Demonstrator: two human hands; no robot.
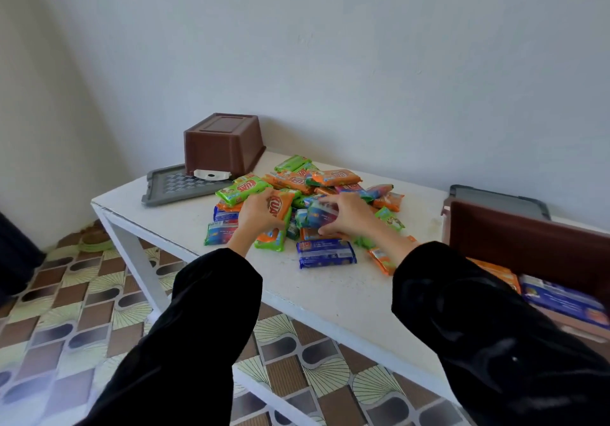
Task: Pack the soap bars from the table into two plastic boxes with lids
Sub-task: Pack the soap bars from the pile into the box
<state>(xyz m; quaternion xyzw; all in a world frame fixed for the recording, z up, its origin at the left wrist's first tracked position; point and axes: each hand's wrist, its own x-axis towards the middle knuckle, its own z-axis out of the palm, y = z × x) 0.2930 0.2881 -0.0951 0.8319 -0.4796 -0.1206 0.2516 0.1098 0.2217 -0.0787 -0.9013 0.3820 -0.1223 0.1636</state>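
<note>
The fingers of the left hand [259, 214] curl around an orange-wrapped soap bar [280, 208] at the centre of the frame. Just to its right, the right hand [348, 219] clamps a blue-wrapped bar [317, 216] between thumb and bent fingers. Both hands work at the near edge of a pile of soap bars [330, 179] in green, orange and blue wrappers, heaped mid-frame on a white table [330, 297]. A single blue bar [326, 254] lies apart, just below the pile. Black sleeves [211, 310] run down to the bottom of the frame. At upper left of the pile, an upturned brown box [224, 143] rests on a grey lid [168, 186]. At the right edge, a second brown box [528, 244] stands open with orange and blue bars inside, and another grey lid [495, 198] sits behind it. Patterned floor tiles [66, 310] show beneath the table.
</note>
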